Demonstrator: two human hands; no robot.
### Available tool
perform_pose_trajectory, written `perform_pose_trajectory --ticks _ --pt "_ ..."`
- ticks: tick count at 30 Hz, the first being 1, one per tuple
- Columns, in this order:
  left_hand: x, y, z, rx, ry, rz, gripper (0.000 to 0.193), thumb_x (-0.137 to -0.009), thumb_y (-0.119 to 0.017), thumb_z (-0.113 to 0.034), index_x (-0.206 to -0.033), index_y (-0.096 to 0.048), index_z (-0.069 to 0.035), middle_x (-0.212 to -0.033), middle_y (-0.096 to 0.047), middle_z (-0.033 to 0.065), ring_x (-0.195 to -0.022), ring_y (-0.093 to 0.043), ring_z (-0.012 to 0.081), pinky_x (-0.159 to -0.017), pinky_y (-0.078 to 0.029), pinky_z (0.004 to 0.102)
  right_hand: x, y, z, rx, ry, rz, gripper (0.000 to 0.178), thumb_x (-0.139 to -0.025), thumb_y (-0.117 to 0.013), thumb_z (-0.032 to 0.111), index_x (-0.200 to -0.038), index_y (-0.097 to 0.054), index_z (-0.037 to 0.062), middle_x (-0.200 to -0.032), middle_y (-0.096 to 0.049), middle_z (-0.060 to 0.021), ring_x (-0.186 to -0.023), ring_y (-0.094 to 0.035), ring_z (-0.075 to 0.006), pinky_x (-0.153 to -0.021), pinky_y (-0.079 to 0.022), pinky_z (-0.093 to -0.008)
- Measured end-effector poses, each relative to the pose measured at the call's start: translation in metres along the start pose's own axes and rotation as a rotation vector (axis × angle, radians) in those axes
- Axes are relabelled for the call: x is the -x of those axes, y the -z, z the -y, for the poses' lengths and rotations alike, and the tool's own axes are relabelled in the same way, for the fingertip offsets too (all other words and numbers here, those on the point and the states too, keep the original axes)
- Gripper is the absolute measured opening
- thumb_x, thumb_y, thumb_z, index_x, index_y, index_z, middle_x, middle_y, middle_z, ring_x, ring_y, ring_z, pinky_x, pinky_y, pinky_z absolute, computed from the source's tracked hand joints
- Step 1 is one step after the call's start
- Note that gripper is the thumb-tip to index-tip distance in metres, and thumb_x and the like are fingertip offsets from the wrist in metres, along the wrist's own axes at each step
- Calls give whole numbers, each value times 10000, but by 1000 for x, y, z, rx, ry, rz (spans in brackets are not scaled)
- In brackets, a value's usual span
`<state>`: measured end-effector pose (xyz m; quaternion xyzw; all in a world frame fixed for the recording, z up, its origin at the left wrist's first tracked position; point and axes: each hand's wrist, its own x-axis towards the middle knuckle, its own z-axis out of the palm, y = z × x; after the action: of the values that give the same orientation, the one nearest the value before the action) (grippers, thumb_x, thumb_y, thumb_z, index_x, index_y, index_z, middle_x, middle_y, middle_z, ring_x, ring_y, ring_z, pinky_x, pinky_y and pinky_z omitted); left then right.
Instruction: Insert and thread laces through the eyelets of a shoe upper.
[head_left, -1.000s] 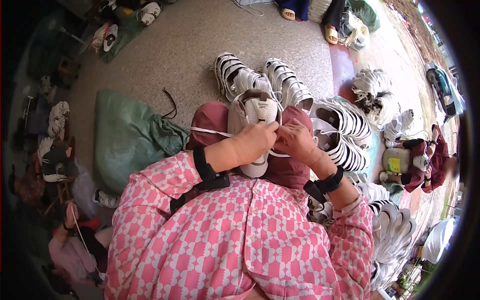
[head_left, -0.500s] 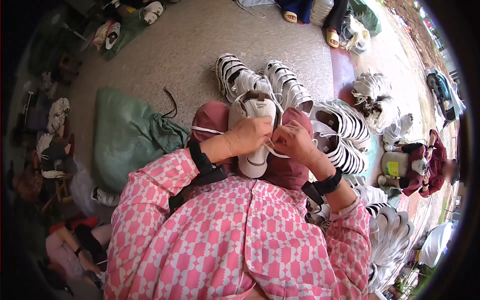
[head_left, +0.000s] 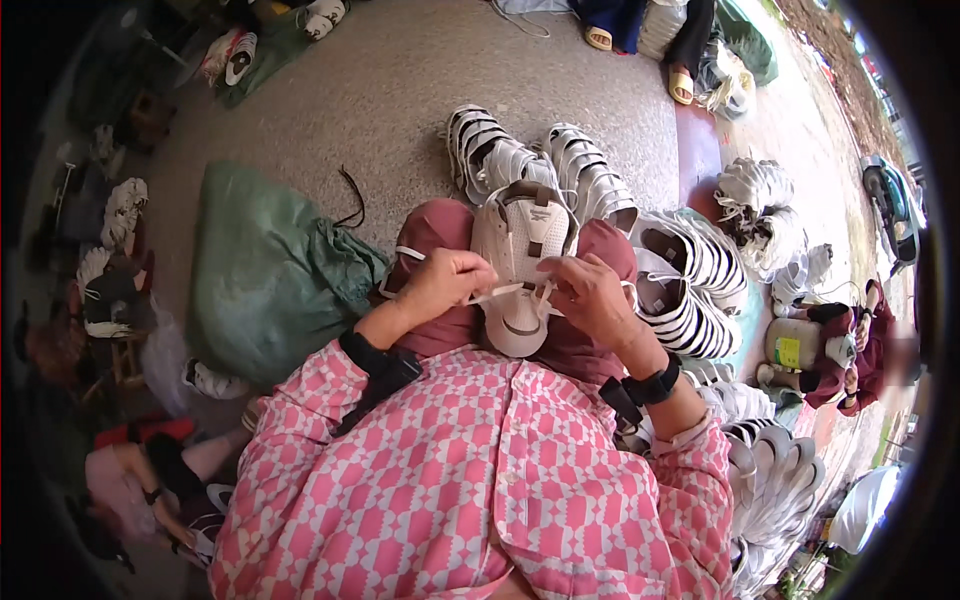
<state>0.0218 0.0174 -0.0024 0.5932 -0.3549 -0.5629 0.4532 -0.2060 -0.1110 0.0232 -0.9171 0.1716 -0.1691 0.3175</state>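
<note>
The left hand (head_left: pixel 446 284) is pinching a lace (head_left: pixel 497 293), the right hand (head_left: pixel 594 295) half curling, hold unclear; a sack (head_left: pixel 262 275) is lying on speckled floor (head_left: pixel 375 100).

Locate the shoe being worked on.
Head view, centre: the shoe sits between the knees, left hand and right hand at either side, big green sack farther left.

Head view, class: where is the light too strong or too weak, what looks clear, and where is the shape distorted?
Head view, right: pale ground washed out by glare; head view, far left: dim and murky; head view, middle: shoe, left hand and right hand fairly clear; head view, rim: fisheye bending, black corners.
</note>
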Motion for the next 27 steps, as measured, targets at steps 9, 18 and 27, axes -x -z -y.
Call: perform_pose_trajectory --ticks 9,18,27 --pt "5 -5 4 -346 -111 141 232 -944 -584 -210 -962 -667 6 -700 -636 70 -695 -591 105 -656 -479 302 -6 6 17 -406 -85 -126 185 -874 -576 -48 -1029 -664 0 -883 -602 -65 -777 -622 -195 -683 -489 -280" --pt "-2 -15 4 -812 -479 -79 221 -912 -611 -216 -808 -608 -21 -673 -606 190 -649 -641 359 -559 -481 416 -10 8 20 -766 -451 -153 146 -972 -578 94 -1034 -651 -15 -825 -649 -21 -725 -581 -86 -638 -466 -229" --pt "-10 -24 1 -990 -590 -93 217 -849 -644 -222 -729 -606 -45 -649 -615 188 -625 -638 384 -547 -502 462 -17 -3 11 -161 -62 -145 115 -837 -668 42 -948 -672 12 -863 -618 -116 -747 -627 -308 -652 -503 -356"
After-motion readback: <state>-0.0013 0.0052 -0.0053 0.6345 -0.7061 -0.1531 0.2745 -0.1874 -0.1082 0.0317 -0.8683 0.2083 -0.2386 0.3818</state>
